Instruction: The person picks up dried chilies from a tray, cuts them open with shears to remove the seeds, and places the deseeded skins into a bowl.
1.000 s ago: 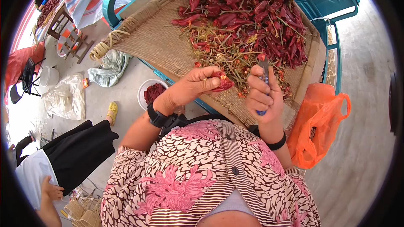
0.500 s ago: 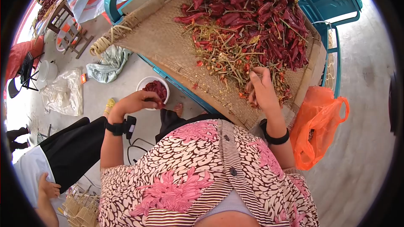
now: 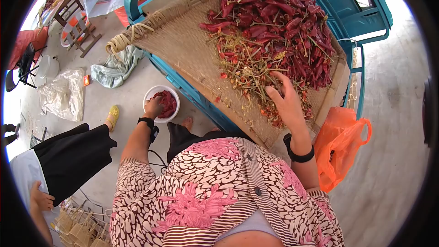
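1. Right hand [image 3: 287, 105]: back uppermost, lying on the stem litter [image 3: 247, 66] near the woven tray's [image 3: 183, 45] near edge. The fingers are stretched forward and loosely together and the thumb is set apart to the left. The fingertips touch the edge of the chilli heap. A black wristband [image 3: 299, 155] is on the wrist.
2. Left hand [image 3: 154, 107]: reached down into the white bowl [image 3: 153, 90] on the floor. The fingers are curled in over the bowl's red chillies [image 3: 169, 104], and I cannot tell whether they grip any. A black watch [image 3: 146, 121] is on the wrist.
3. Dried red chillies [image 3: 279, 23]: a heap over the far right part of the tray, with the stem litter just in front of it.
4. Woven tray: tilted on a teal frame [image 3: 201, 99], with its left half bare.
5. White bowl: on the floor below the tray's near left edge.
6. Orange plastic bag [image 3: 340, 139]: hanging at the tray's near right corner.
7. Floor, left: a crumpled cloth [image 3: 112, 69] and a clear plastic bag [image 3: 64, 95], well apart from the bowl.
8. Another person: a black skirt [image 3: 73, 155] and one hand [image 3: 40, 199] at lower left.
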The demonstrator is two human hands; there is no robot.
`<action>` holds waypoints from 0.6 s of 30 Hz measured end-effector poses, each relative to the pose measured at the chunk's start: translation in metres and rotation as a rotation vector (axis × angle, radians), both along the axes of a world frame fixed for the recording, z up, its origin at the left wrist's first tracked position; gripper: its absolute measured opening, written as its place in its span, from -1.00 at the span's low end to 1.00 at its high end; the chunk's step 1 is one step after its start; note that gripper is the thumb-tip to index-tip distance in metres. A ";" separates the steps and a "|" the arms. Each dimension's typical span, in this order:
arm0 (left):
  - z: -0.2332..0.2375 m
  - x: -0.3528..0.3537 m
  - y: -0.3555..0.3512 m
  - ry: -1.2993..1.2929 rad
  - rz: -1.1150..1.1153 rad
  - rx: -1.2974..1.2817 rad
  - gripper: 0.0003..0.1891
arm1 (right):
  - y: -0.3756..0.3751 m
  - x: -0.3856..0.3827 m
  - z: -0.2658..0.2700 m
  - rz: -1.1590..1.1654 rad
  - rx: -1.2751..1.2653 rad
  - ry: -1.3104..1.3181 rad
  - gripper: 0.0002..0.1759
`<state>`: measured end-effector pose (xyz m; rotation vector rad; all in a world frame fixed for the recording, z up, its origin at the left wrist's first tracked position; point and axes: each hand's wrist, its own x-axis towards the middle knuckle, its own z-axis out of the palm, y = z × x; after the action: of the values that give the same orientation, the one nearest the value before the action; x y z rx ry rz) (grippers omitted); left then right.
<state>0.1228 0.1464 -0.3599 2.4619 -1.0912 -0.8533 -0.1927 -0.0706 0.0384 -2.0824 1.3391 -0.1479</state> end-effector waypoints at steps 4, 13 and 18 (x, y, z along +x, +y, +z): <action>0.021 -0.001 -0.015 0.293 -0.368 -0.173 -0.67 | 0.000 0.042 0.019 0.109 -0.172 0.048 -0.58; 0.315 -0.049 -0.033 0.726 -0.880 -0.079 -0.79 | -0.034 0.080 -0.026 0.336 -0.485 0.282 -0.65; 0.361 -0.057 -0.041 0.615 -0.788 -0.493 -0.84 | -0.026 0.010 -0.016 0.277 -0.394 0.320 -0.70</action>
<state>0.0658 0.1050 0.0009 1.2100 -1.7469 -1.2362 -0.1828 -0.0967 0.0224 -2.6944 1.2570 0.0484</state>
